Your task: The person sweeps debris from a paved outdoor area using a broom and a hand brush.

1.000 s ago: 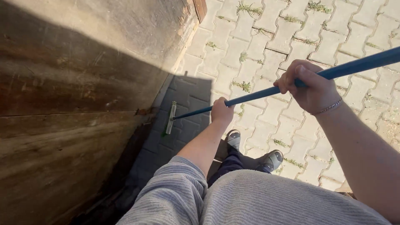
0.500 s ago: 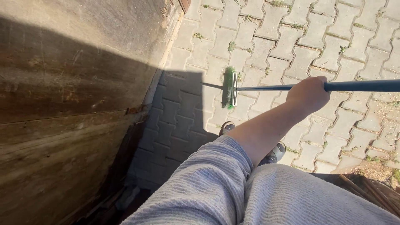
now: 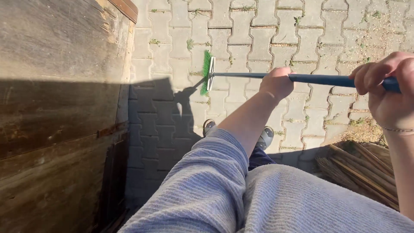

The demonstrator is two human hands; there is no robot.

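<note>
Over the grey interlocking paving stones [image 3: 258,43], a broom with a long blue handle [image 3: 319,79] runs nearly level across the view, and everything else is best placed against that handle. At its far end, toward the wooden wall, sits the broom head [image 3: 207,72], a pale bar with bright green bristles pointing toward the wall; the bristle tips reach the pavers just beyond the wall's shadow edge. The left hand [image 3: 276,83] is clamped around the handle a little way back from the head, fingers wrapped over the top, its bare forearm running down to a grey ribbed sleeve [image 3: 202,185]. The right hand [image 3: 386,88] is closed on the handle too, farther along toward the near end at the frame's right edge, knuckles up, with a thin bracelet [image 3: 394,129] on the wrist below it. Below the handle, between the two arms, two grey shoes [image 3: 264,138] stand on the pavers, partly hidden by the left arm. Below the right hand, well under the handle, lies a bundle of dry straw-coloured stalks [image 3: 358,168]. Beyond the broom head, the weathered wooden wall [image 3: 56,108] fills that whole side of the view, the person's shadow falling across the wall and the nearby stones. Small tufts of weed grow in the joints above the handle.
</note>
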